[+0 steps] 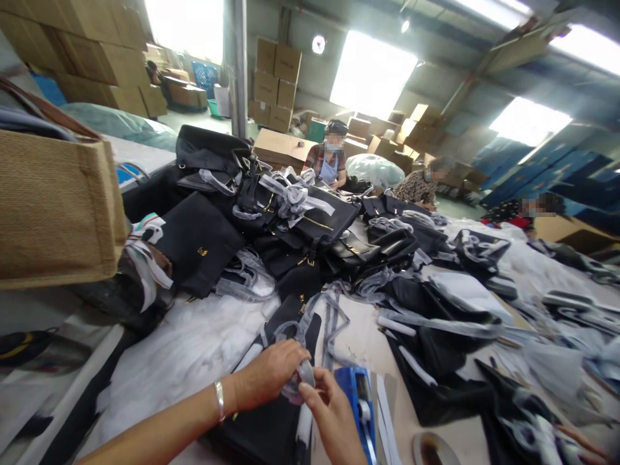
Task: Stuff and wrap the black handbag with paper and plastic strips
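A black handbag lies flat on the table before me, with gold-coloured hardware and a strap in clear plastic wrap. Above it, my left hand is closed around a bunched part of the plastic-wrapped strap. From the right, my right hand pinches the same bundle between thumb and fingers. Fingers partly hide the bundle. Just right of my right hand stands a blue tape dispenser. A roll of tape lies at the bottom edge.
Black bags with wrapped straps are heaped across the table. White stuffing lies to the left, beneath a tan woven bag. Several people, including a person in an apron, sit beyond. Cardboard boxes are stacked behind.
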A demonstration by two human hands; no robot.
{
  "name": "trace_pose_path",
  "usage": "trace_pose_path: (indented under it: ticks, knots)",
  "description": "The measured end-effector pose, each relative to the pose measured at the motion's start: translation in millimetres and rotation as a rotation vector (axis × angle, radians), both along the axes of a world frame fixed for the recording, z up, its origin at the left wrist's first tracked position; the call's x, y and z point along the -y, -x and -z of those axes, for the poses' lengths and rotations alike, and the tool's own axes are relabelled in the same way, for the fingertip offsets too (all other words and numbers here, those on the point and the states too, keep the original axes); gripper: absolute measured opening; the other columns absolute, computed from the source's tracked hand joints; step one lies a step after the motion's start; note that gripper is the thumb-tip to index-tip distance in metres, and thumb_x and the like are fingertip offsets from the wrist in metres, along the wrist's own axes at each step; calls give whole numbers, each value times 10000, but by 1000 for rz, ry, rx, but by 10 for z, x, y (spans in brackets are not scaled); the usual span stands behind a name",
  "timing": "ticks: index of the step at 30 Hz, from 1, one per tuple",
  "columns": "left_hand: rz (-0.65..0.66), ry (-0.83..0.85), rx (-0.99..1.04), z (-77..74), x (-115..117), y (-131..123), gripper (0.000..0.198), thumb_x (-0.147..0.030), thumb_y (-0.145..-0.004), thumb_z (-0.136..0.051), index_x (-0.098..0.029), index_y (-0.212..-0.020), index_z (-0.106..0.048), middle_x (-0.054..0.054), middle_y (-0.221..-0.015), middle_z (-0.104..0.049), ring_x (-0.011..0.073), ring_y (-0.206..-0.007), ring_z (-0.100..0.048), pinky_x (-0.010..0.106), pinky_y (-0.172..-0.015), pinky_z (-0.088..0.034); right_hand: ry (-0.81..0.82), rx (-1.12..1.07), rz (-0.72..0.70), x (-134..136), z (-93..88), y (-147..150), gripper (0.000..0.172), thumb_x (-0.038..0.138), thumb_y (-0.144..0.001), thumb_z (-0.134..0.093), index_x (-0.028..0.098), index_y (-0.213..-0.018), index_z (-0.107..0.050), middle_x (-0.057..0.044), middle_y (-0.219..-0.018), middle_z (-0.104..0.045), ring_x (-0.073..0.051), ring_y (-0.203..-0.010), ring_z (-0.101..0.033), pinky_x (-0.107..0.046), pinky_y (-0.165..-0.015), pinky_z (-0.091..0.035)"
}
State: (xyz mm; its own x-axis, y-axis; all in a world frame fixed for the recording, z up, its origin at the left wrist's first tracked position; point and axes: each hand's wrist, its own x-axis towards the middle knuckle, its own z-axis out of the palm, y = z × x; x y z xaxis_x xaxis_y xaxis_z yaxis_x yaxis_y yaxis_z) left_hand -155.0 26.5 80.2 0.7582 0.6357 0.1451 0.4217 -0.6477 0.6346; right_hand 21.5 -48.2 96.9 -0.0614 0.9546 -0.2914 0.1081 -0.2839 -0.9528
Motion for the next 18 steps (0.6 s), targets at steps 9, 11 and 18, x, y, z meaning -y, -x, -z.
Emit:
trace_pose_path:
  ticks: [9,11,18]
  knots:
    - [61,145,-15,-107,30,3,449,-92,-910,-432,-194,-1344,-377,117,-1318,-556,221,-1234,-524,368,-1033,-436,-88,117,-174,-28,-107,-127,263,402,-936,-515,197,-1011,-662,-34,-944,-693,-198,-871,-623,-259,-762,-445]
    - [68,149,-26,-126,32,24,424,-119,-927,-434,-197,-1339,-373,112,-1309,-557,224,-1221,-529,360,-1012,-444,-82,69,-198,-30,-88,-120,278,416,-942,-498,197,-1004,-657,-38,-948,-686,-206,-901,-617,-267,-796,-452]
    - [191,-141,-190,-79,200,47,164,-203,-919,-528,-151,-1074,-518,77,-937,-613,228,-840,-558,334,-759,-455,87,-104,-287,174,260,-131,379,549,-839,-596,198,-943,-695,-51,-854,-687,-225,-811,-621,-307,-747,-492]
